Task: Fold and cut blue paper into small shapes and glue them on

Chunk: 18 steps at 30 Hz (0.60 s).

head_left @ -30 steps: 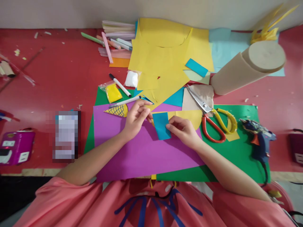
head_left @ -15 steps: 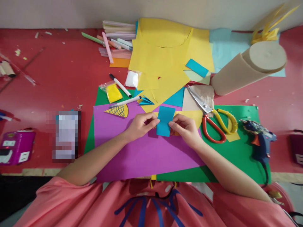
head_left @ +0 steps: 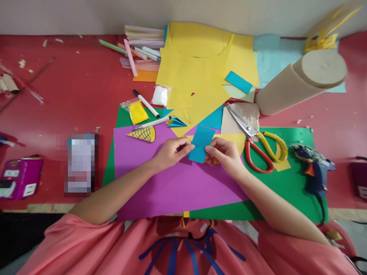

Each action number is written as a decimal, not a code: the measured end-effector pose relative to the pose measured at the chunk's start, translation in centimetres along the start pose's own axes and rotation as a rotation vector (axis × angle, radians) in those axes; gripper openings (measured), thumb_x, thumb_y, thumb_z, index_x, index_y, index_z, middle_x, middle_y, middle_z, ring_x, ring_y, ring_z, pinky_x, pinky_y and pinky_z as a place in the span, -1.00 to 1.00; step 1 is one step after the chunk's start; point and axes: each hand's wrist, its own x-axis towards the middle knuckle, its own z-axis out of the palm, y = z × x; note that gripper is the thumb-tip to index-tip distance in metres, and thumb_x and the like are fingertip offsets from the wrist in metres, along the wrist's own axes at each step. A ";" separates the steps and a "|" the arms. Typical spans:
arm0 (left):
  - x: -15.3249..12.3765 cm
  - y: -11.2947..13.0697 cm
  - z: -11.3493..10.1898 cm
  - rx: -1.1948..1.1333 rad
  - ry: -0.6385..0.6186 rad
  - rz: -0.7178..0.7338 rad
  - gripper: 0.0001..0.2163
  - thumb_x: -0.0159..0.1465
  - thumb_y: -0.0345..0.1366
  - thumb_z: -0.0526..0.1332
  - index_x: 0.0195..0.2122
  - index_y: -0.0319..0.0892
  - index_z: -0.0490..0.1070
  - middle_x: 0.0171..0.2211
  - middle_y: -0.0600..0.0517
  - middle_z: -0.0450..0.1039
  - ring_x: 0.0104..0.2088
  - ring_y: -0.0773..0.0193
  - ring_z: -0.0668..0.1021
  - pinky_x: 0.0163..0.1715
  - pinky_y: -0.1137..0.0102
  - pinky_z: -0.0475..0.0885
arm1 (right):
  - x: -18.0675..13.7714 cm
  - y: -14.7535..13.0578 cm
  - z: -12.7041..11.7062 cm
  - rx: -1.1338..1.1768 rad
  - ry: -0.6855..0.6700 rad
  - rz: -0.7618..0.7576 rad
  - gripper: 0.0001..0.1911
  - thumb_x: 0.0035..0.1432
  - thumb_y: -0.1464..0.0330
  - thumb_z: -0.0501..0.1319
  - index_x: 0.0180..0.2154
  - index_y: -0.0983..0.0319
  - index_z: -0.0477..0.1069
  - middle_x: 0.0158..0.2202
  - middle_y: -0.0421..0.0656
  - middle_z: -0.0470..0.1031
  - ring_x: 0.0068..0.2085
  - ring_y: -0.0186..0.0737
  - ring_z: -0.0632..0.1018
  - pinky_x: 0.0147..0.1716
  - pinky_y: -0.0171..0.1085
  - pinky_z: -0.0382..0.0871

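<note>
both hands pinch the blue slip (head_left: pixel 201 144) by its side edges, left hand (head_left: pixel 171 151) and right hand (head_left: pixel 225 154) closed on it, lifted tilted over the purple sheet (head_left: pixel 172 187), likely to square it; scissors (head_left: pixel 255 143) lie just right.

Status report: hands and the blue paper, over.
Left hand and right hand pinch blue paper rectangle by its sides, above purple sheet. Scissors lie right, apart.

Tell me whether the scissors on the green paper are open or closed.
Open. The scissors lie flat with the yellow and red handle loops spread apart; the blades point up-left over a tan scrap. Neither hand touches them.
</note>
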 end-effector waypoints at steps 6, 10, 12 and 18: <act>0.0 -0.2 0.1 -0.003 -0.015 0.008 -0.71 0.31 -0.16 0.11 -0.52 -0.17 0.19 -0.58 0.17 0.17 -0.56 0.44 0.25 -0.53 0.50 0.17 | 0.0 0.3 -0.2 0.022 0.025 -0.018 -0.68 0.10 0.18 0.32 -0.48 0.23 0.30 -0.63 -0.26 0.46 -0.64 -0.40 0.44 -0.62 -0.39 0.31; -0.1 -0.6 0.2 0.034 0.000 0.049 -0.72 0.33 -0.15 0.11 -0.48 -0.17 0.22 -0.56 0.17 0.20 -0.55 0.45 0.26 -0.53 0.50 0.17 | 0.1 0.4 -0.2 0.027 0.037 -0.016 -0.68 0.11 0.17 0.31 -0.47 0.22 0.29 -0.62 -0.27 0.46 -0.64 -0.40 0.44 -0.63 -0.39 0.30; -0.1 -0.7 0.2 0.033 0.002 0.043 -0.72 0.33 -0.13 0.10 -0.47 -0.17 0.23 -0.55 0.16 0.21 -0.54 0.43 0.28 -0.52 0.50 0.19 | 0.2 0.4 -0.2 0.027 0.040 -0.013 -0.69 0.12 0.17 0.30 -0.47 0.22 0.29 -0.61 -0.27 0.46 -0.64 -0.40 0.44 -0.63 -0.40 0.30; -0.2 -0.6 0.1 0.031 -0.012 0.037 -0.72 0.33 -0.12 0.11 -0.46 -0.17 0.24 -0.55 0.16 0.22 -0.54 0.43 0.29 -0.51 0.50 0.21 | 0.2 0.5 -0.3 0.061 0.081 -0.029 -0.68 0.08 0.18 0.34 -0.49 0.22 0.30 -0.61 -0.28 0.44 -0.62 -0.40 0.44 -0.62 -0.40 0.31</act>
